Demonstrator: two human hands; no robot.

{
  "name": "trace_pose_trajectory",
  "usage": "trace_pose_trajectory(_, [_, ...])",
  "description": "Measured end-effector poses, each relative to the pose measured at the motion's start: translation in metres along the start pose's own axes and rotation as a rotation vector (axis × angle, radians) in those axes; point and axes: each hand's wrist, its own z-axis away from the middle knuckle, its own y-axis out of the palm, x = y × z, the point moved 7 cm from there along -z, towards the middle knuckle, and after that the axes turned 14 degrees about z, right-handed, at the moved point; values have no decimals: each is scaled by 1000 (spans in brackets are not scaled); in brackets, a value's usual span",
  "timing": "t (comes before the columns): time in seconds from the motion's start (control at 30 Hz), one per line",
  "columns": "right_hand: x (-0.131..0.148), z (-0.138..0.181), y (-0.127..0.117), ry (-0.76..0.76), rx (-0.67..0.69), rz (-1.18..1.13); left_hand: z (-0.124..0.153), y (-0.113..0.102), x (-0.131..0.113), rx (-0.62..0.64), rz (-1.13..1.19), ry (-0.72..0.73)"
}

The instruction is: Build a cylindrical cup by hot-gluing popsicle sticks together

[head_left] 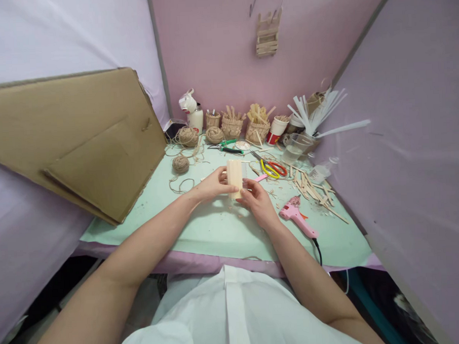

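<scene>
Above the middle of the table, a small pale wooden piece (235,176) that looks made of flat craft sticks set side by side stands upright between my hands. My left hand (214,185) grips its left side, thumb across the front near the lower part. At its lower right corner, my right hand (256,200) pinches the piece with thumb and fingers. A clear, see-through edge shows just right of the wood. Behind my right fingers lies a pink strip (260,177), partly hidden. The back of the piece is out of sight.
A pink glue gun (298,217) lies right of my right hand. Yellow-and-red-handled scissors (271,168), green-handled pliers (230,149) and loose sticks (310,189) lie beyond. Twine balls (180,164), stick-filled cups (258,130) and glue sticks (318,112) line the back. Cardboard (99,147) leans left.
</scene>
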Motion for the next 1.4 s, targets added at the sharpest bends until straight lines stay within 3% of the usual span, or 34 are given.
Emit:
trace_pose_trajectory(0.13, [9,-5,-15,-57,-100,135,1,4,-3,30,-52,0])
trace_pose_trajectory(0.27, [31,-11,-28,-208,-192,180,2,6,-3,58,-196,12])
trace_pose_trajectory(0.4, [41,-16,-24,-278,-176,169,4,6,-1,74,-294,27])
trace_pose_trajectory(0.7, [34,-19,-19,-236,-175,158,5,8,-1,88,-372,36])
trace_pose_trajectory(0.93, [55,-3,-15,-393,-249,384,1,6,-4,152,-365,129])
trace_pose_trajectory(1.1, [53,1,-10,-507,-236,523,-3,2,-1,206,-486,131])
trace_pose_trajectory(1.27, [52,1,-8,-549,-195,568,-4,-3,0,134,-716,148])
trace_pose_trajectory(1.4, [47,2,-6,-529,-113,570,-7,-5,5,151,-724,147])
